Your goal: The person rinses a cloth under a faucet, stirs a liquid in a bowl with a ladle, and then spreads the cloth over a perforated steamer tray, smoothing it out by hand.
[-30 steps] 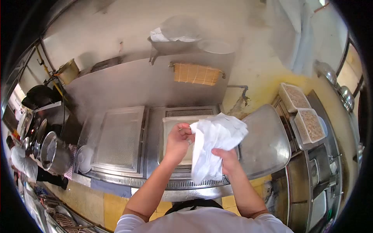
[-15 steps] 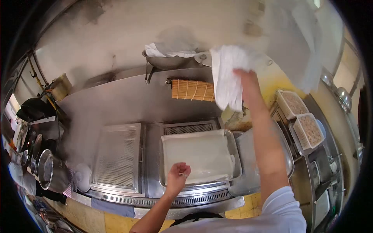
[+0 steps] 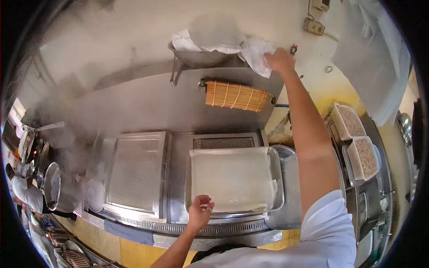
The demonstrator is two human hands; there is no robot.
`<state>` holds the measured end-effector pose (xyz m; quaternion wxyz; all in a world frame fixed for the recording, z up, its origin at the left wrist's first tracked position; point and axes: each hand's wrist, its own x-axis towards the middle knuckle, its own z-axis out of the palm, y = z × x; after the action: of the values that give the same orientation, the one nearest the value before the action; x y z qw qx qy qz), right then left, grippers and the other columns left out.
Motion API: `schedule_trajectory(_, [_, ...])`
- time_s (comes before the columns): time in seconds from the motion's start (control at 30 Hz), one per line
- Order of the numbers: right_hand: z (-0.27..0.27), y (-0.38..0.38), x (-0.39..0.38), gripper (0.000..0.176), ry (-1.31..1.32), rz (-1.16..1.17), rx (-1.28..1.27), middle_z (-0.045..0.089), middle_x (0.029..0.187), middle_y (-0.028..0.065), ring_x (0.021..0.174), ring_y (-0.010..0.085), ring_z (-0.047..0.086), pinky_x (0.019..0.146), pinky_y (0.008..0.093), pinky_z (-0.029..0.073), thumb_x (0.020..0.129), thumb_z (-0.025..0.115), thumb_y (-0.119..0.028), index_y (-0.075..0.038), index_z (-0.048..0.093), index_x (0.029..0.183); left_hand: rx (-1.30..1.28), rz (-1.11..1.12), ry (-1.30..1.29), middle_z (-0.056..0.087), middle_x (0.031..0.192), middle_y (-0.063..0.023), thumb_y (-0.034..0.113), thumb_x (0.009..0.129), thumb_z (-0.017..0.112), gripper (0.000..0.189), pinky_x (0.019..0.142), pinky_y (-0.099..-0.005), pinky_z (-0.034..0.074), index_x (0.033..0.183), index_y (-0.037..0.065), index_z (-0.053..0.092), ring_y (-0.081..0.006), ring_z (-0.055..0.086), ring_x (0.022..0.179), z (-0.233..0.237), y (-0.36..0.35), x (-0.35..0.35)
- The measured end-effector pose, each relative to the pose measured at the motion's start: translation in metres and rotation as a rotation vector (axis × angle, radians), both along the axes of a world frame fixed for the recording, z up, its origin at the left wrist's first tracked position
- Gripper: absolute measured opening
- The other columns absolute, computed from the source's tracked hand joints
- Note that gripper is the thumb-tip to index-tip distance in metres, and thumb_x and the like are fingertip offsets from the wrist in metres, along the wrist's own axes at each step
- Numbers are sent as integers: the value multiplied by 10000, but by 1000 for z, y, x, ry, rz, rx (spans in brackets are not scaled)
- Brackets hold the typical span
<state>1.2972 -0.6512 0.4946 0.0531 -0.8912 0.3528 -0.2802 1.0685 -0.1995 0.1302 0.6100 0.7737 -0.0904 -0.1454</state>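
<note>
My right hand [image 3: 280,60] reaches up to the shelf at the back and grips a white cloth [image 3: 258,52], which hangs beside the wide pan [image 3: 201,58]. More white cloth lies in that pan. Down at the near left corner of a metal tray [image 3: 279,196], my left hand [image 3: 200,211] hovers with its fingers curled; whether it holds anything is too small to make out. A pale, smooth sheet [image 3: 232,178] covers the inside of the tray.
A rolled bamboo mat [image 3: 237,96] hangs on the back panel. Left of the tray is a perforated steamer plate [image 3: 134,174] amid steam. Two white baskets of minced food [image 3: 364,158] stand at the right. A large pot [image 3: 62,187] is at far left.
My right hand has carried the white cloth up and back to the pan's right end, where it now bunches. My left hand stays near the tray's corner. The view has shifted slightly.
</note>
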Motion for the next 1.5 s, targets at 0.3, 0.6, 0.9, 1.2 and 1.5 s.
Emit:
schedule_trajectory(0.3, [-320, 52, -203, 386, 154, 352, 162, 752, 1117, 220, 972, 447, 724, 866, 512, 586, 940, 669, -332, -23, 718, 1166, 568, -157, -718, 652, 1241, -176, 129, 893, 723, 305, 1012, -503, 512, 1188, 87, 656, -408, 609, 1176, -42, -25, 101])
schedule_trajectory(0.6, [-408, 84, -277, 202, 309, 97, 301, 748, 964, 243, 937, 425, 728, 836, 521, 589, 908, 675, -199, -14, 728, 971, 681, -186, -425, 732, 940, -125, 181, 892, 704, 74, 771, -506, 577, 927, 122, 731, -356, 724, 877, -41, -14, 115])
schedule_trajectory(0.9, [-355, 115, -335, 284, 573, 184, 310, 726, 1048, 261, 993, 432, 712, 899, 516, 581, 884, 672, -185, -5, 751, 1088, 765, -365, -395, 746, 1122, -163, 274, 870, 773, 215, 913, -467, 577, 1008, 111, 791, -368, 705, 1064, 27, 18, 64])
schedule_trajectory(1.2, [-418, 69, -198, 306, 365, 533, -34, 685, 1238, 238, 1144, 405, 659, 1026, 479, 526, 900, 627, -143, -16, 742, 1154, 917, -340, -708, 732, 1156, -155, 254, 958, 651, 277, 1093, -506, 443, 1156, 80, 740, -361, 651, 1162, -58, -62, 180])
schedule_trajectory(1.5, [-401, 59, -230, 207, 397, 534, -50, 708, 1116, 208, 1171, 382, 623, 1041, 501, 489, 838, 638, -102, -47, 795, 961, 987, -354, -744, 761, 980, -116, 305, 930, 698, 225, 1006, -473, 457, 923, 99, 787, -305, 685, 1074, -22, -38, 162])
